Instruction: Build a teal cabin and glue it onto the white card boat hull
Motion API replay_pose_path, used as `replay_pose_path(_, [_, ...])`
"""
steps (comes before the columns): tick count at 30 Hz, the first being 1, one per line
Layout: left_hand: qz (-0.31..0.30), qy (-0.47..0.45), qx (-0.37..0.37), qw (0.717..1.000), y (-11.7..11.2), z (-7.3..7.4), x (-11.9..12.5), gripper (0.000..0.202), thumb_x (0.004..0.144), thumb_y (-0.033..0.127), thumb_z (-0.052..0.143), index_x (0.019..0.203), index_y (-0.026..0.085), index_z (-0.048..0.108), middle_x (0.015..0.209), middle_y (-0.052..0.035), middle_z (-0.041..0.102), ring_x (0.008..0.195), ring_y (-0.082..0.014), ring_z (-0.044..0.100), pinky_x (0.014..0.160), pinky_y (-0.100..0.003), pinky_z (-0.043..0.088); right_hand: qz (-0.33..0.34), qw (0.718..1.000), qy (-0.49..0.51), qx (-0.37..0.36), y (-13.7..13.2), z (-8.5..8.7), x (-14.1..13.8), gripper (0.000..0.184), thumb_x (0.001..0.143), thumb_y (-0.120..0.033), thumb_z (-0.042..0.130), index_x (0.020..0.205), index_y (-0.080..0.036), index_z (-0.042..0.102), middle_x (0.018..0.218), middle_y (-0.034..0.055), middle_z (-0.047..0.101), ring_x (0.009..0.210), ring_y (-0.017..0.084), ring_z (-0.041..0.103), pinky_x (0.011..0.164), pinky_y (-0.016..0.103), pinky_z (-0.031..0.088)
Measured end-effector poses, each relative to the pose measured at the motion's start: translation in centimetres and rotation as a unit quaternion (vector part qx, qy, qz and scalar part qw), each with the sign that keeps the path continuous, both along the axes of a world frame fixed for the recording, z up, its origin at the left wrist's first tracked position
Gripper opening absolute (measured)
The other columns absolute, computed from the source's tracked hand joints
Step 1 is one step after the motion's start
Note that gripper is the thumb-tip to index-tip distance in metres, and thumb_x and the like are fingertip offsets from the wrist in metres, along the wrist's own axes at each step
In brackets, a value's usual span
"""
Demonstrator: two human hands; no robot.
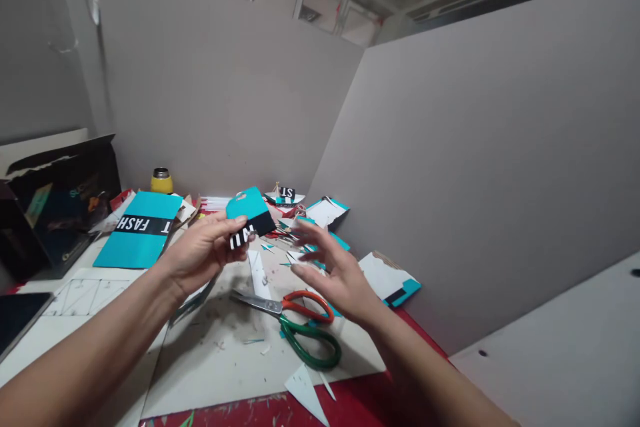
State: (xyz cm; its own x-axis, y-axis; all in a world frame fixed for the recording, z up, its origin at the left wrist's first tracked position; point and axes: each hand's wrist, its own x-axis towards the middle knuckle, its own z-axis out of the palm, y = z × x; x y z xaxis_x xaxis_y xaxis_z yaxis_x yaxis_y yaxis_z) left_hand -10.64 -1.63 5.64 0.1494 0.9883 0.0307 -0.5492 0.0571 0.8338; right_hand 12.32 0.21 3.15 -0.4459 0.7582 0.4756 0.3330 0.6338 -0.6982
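Note:
My left hand (203, 252) pinches a small teal and black cut card piece (249, 213) with white letters and holds it up above the table. To its right, my right hand (333, 270) hovers with fingers spread and nothing in it. Scissors with one red and one green handle (300, 325) lie on the white sheet (225, 360) just below my right hand.
A large teal sheet with a black band reading FASH (140, 227) lies at the left. Paper scraps and cut teal pieces (320, 213) litter the far table. A yellow flask (161, 181) stands by the wall. A dark box (55, 207) sits at left. Grey partitions enclose the table.

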Motion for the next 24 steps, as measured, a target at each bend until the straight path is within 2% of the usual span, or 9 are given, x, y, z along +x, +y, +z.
replay_pose_path(2, [-0.05, 0.019, 0.001, 0.999, -0.3, -0.5, 0.5, 0.009, 0.076, 0.02, 0.074, 0.081, 0.016, 0.068, 0.072, -0.0029, 0.064, 0.06, -0.0099, 0.059, 0.05, -0.018, 0.048, 0.015, 0.996, 0.051, 0.068, 0.1, 0.7, -0.3, 0.063, 0.082, -0.032, 0.068, 0.139, -0.032, 0.042, 0.142, 0.0082, 0.044, 0.126, 0.025, 0.046, 0.098, 0.043, 0.045])
replay_pose_path(4, [-0.089, 0.041, 0.0, 0.995, -0.6, -0.9, 1.1, 0.011, 0.078, 0.023, 0.073, 0.085, 0.016, 0.068, 0.072, -0.0035, 0.064, 0.058, -0.0095, 0.058, 0.048, -0.017, 0.045, 0.035, 0.988, 0.056, 0.138, 0.0, 1.0, -0.9, 0.06, 0.08, -0.034, 0.071, 0.135, -0.031, 0.047, 0.14, 0.0081, 0.047, 0.129, 0.027, 0.042, 0.102, 0.047, 0.042])
replay_pose_path(8, [-0.102, 0.09, 0.019, 0.99, -0.6, -1.8, 2.1, 0.016, 0.082, 0.03, 0.069, 0.091, 0.018, 0.069, 0.075, -0.0036, 0.065, 0.058, -0.0102, 0.057, 0.054, -0.021, 0.048, 0.003, 0.975, 0.065, 0.214, -0.1, 0.5, -1.6, 0.034, 0.081, -0.033, 0.072, 0.113, -0.027, 0.063, 0.113, 0.0073, 0.064, 0.111, 0.025, 0.057, 0.097, 0.047, 0.045])
replay_pose_path(11, [-0.073, 0.112, 0.041, 0.99, -0.4, -2.1, 2.3, 0.024, 0.085, 0.033, 0.066, 0.105, 0.021, 0.069, 0.091, -0.0057, 0.069, 0.073, -0.013, 0.061, 0.07, -0.027, 0.051, -0.024, 0.979, 0.115, 0.168, 0.5, -0.8, -1.4, 0.038, 0.083, -0.029, 0.07, 0.12, -0.027, 0.06, 0.115, 0.0068, 0.066, 0.108, 0.024, 0.06, 0.094, 0.044, 0.048])
replay_pose_path(14, [-0.058, 0.112, 0.052, 0.991, -0.3, -2.2, 2.4, 0.027, 0.087, 0.032, 0.064, 0.111, 0.02, 0.069, 0.107, -0.0082, 0.07, 0.092, -0.0163, 0.062, 0.083, -0.028, 0.047, 0.025, 0.984, 0.128, 0.123, 1.2, -2.0, -1.3, 0.053, 0.079, -0.031, 0.075, 0.128, -0.026, 0.056, 0.124, 0.0083, 0.064, 0.113, 0.025, 0.059, 0.096, 0.043, 0.048])
replay_pose_path(16, [-0.055, 0.105, 0.062, 0.991, -0.2, -2.2, 2.5, 0.028, 0.087, 0.031, 0.063, 0.112, 0.019, 0.07, 0.109, -0.0088, 0.07, 0.097, -0.018, 0.061, 0.087, -0.029, 0.045, 0.062, 0.983, 0.129, 0.115, 1.4, -2.4, -1.4, 0.042, 0.077, -0.029, 0.075, 0.117, -0.023, 0.064, 0.116, 0.0077, 0.068, 0.108, 0.024, 0.062, 0.094, 0.041, 0.048])
replay_pose_path(19, [-0.048, 0.104, 0.077, 0.99, -0.1, -2.2, 2.6, 0.029, 0.088, 0.031, 0.061, 0.114, 0.019, 0.069, 0.11, -0.0088, 0.071, 0.097, -0.0186, 0.062, 0.089, -0.029, 0.045, 0.086, 0.984, 0.13, 0.085, 1.0, -2.4, -1.9, 0.013, 0.083, -0.022, 0.068, 0.095, -0.022, 0.073, 0.09, 0.0035, 0.074, 0.084, 0.019, 0.067, 0.079, 0.033, 0.052])
replay_pose_path(21, [-0.049, 0.112, 0.081, 0.989, -0.1, -2.2, 2.6, 0.031, 0.09, 0.033, 0.06, 0.116, 0.02, 0.067, 0.11, -0.0087, 0.07, 0.093, -0.0182, 0.063, 0.084, -0.029, 0.047, 0.094, 0.986, 0.132, 0.05, 0.6, -2.2, -2.2, 0.011, 0.087, -0.022, 0.063, 0.091, -0.021, 0.073, 0.081, 0.0018, 0.073, 0.073, 0.016, 0.066, 0.068, 0.029, 0.052])
replay_pose_path(24, [-0.072, 0.125, 0.088, 0.986, -0.1, -2.4, 2.6, 0.033, 0.088, 0.033, 0.062, 0.118, 0.02, 0.064, 0.104, -0.0077, 0.071, 0.084, -0.0161, 0.064, 0.074, -0.027, 0.048, 0.101, 0.983, 0.15, -0.024, 0.4, -2.1, -2.1, 0.014, 0.089, -0.026, 0.06, 0.087, -0.021, 0.073, 0.078, 0.0011, 0.071, 0.071, 0.015, 0.064, 0.066, 0.027, 0.051])
